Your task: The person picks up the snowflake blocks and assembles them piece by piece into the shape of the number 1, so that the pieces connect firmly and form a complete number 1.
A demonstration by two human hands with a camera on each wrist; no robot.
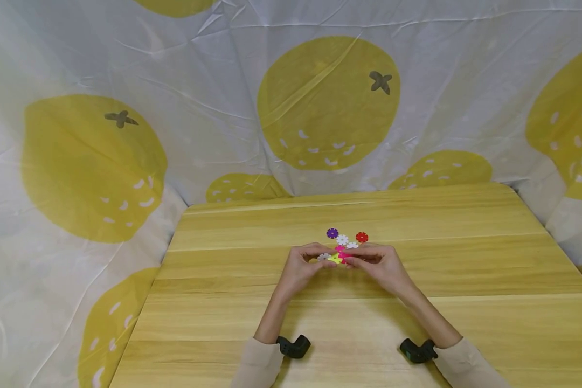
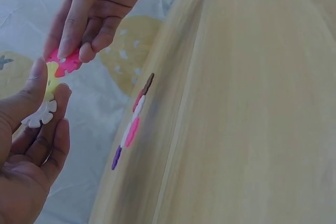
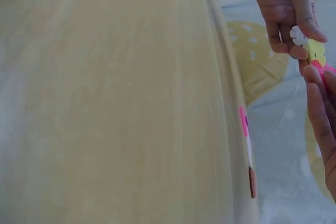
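Observation:
Small notched plastic discs, the snowflake kind, are between the two hands above the table. My left hand [image 1: 298,265] pinches a yellow disc [image 2: 52,81] between thumb and fingers. A white disc [image 2: 40,115] adjoins the yellow one, just over the left fingers. Opposite, my right hand [image 1: 379,262] pinches a pink disc [image 2: 65,64], its thumb and fingertips covering part of it. The pink disc's edge meets the yellow disc [image 3: 317,51] in both wrist views.
Behind the hands, a purple disc [image 1: 332,233], a white disc [image 1: 342,239] and a red disc [image 1: 362,237] lie on the wooden table [image 1: 213,302], among several others. A lemon-print cloth [image 1: 213,97] hangs behind the table. Both wrists wear black devices [image 1: 296,346].

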